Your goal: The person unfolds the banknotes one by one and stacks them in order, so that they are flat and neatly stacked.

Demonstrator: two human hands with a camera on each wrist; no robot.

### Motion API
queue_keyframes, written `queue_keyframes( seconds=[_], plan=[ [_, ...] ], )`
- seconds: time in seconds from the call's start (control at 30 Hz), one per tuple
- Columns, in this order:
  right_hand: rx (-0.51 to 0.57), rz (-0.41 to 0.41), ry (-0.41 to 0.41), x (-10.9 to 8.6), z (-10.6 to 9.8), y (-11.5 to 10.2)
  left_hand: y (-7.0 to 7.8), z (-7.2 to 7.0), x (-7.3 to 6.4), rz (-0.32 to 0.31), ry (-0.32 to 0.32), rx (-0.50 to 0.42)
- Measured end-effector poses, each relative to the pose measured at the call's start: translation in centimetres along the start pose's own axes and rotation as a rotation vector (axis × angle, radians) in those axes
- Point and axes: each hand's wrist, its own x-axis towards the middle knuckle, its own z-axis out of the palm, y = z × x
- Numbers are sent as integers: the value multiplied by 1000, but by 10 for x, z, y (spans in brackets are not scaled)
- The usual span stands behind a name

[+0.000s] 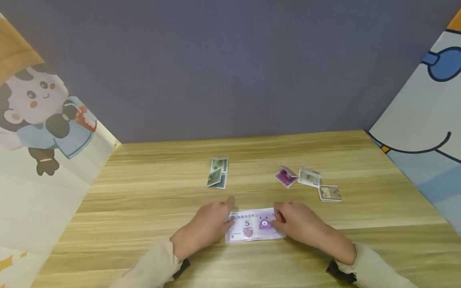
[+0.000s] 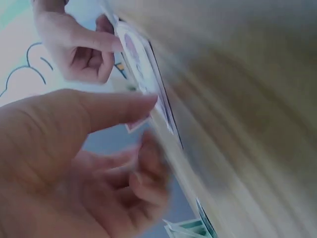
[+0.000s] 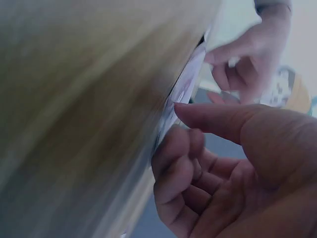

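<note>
A purple play banknote (image 1: pixel 253 226) marked with a 5 and a one-eyed cartoon lies unfolded on the wooden table, with a crease near its middle. At its left end is my left hand (image 1: pixel 212 220), thumb on the note and index finger pointing past the upper edge. In the left wrist view a gap separates that thumb (image 2: pixel 124 106) from the blurred fingers. My right hand (image 1: pixel 304 224) holds the right end between thumb and bent index finger. The right wrist view shows its thumb (image 3: pixel 218 119) at the note's edge, the other fingers curled under.
Folded green banknotes (image 1: pixel 217 172) lie behind the left hand. Beyond the right hand are a folded magenta note (image 1: pixel 286 177), a pale green one (image 1: pixel 309 177) and a brown one (image 1: pixel 329 193). A grey panel (image 1: pixel 230 80) closes the back; printed cartoon walls stand at both sides.
</note>
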Motion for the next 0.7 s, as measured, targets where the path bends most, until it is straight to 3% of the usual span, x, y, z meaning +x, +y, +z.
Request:
queue_keyframes(
  seconds=[0.13,0.27,0.47,0.7],
  plan=[
    [-149,-127,55,-4,5,-11,6,2,-3,152,60,23],
    [-197,-158,56,-7,7,-15,12,2,-10,214,-8,13],
    [-163,-155,14,-11,3,-13,18,-2,-18,221,-97,79],
    [-122,-145,-32,-11,-3,-14,19,-10,-17,172,-150,9]
  ],
)
